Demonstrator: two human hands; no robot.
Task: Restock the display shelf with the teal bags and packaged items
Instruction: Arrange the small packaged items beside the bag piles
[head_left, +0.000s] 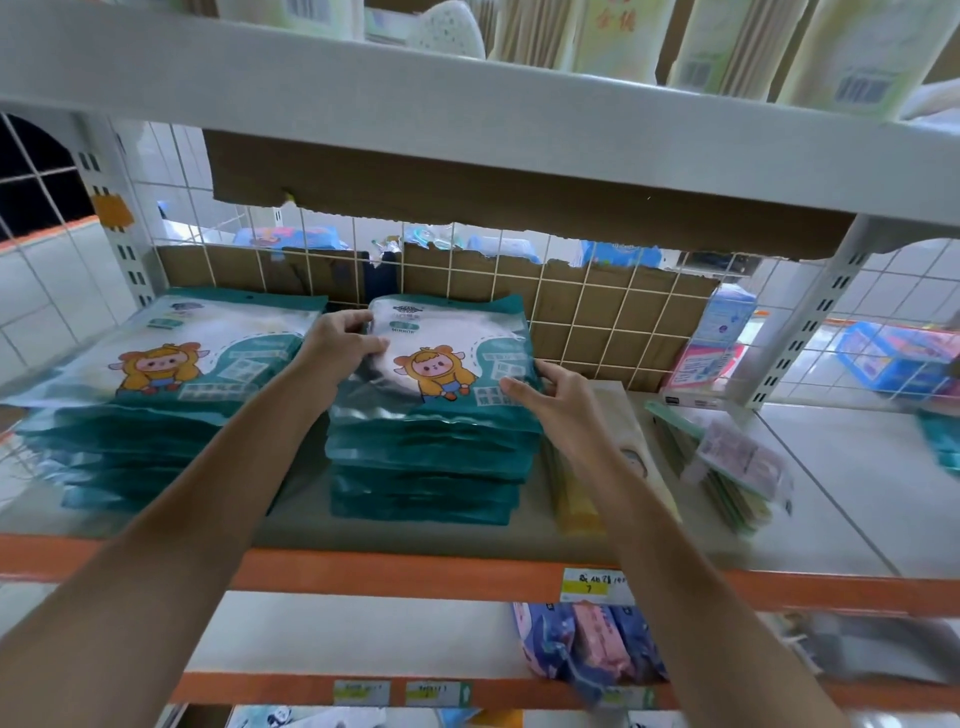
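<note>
Shelf (841, 499), white board with orange front edge; contents left to right.

1. Stack of teal bags (150, 415), at 9 o'clock in the view, lying flat, cartoon print facing up.
2. Left hand (340, 343), at 11 o'clock of the middle stack; fingers curled over the far left corner of the top bag (447, 332), thumb lying on its face, pinching that corner.
3. Middle stack of teal bags (431, 467), centre of the shelf, apart from the first stack. The top bag lies on it, roughly squared with those beneath.
4. Right hand (553, 400), at 3 o'clock of the same stack; fingers wrapped round the top bag's right edge, thumb on its face.
5. Yellow packets (576, 499), just beside the stack at 4 o'clock.
6. Flat packets (727, 467), tilted, further right.
7. Pink-and-blue box (704, 364), at 2 o'clock against the wire grid (613, 332), cardboard behind it.
8. Price label (595, 584), on the orange edge at 5 o'clock.
</note>
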